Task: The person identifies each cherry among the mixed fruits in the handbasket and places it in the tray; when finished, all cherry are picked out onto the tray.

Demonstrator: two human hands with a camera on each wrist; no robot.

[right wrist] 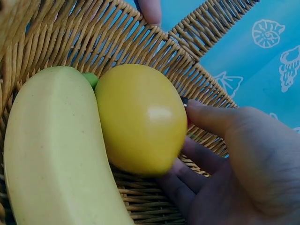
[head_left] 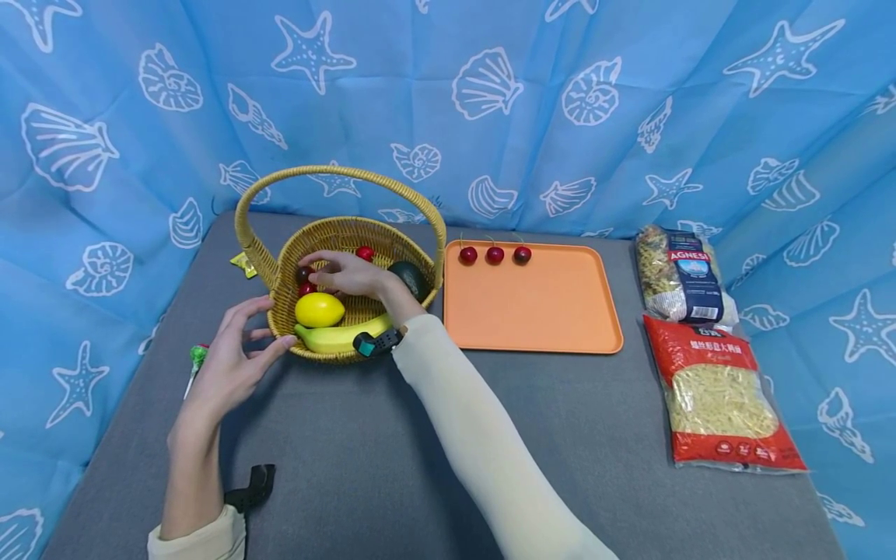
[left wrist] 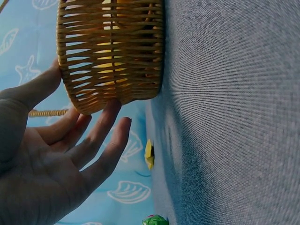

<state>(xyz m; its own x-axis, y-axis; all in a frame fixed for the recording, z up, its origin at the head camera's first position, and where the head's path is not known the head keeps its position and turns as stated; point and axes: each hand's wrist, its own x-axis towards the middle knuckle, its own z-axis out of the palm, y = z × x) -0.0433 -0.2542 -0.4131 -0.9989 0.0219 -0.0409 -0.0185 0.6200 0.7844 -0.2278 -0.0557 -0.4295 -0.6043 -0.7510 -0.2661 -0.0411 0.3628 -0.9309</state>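
A person is working with both hands at a handled wicker basket [head_left: 336,233]; the step in hand is seemingly the grasping of one of the cherries [head_left: 305,274] lying against its left inner wall. The right hand [head_left: 353,276] is lying inside the basket, partly curled, with thumb and forefinger bordering these cherries; whether it is gripping one cannot be told, since the lemon [head_left: 320,309] is masking the fingertips in the right-wrist view. The left hand [head_left: 234,354] is spreading its fingers loosely and touching the basket's left side, apparently steadying it. The next move is probably calling for a light pinch on a single cherry, clear of the lemon, the banana [head_left: 343,336] and the avocado [head_left: 411,280].

A grey tablecloth [head_left: 336,435] is covering the work surface. Just right of the basket, an orange tray [head_left: 532,307] is bearing three stemmed cherries [head_left: 495,255] in a row along its far edge. Farther right, an Agnesi pasta bag [head_left: 689,272] and a red pasta bag [head_left: 724,397] are lying together; on the left, a yellow-wrapped candy [head_left: 243,264] and a green lollipop [head_left: 198,356] are resting. A blue seashell-print curtain [head_left: 434,101] is enclosing the table.
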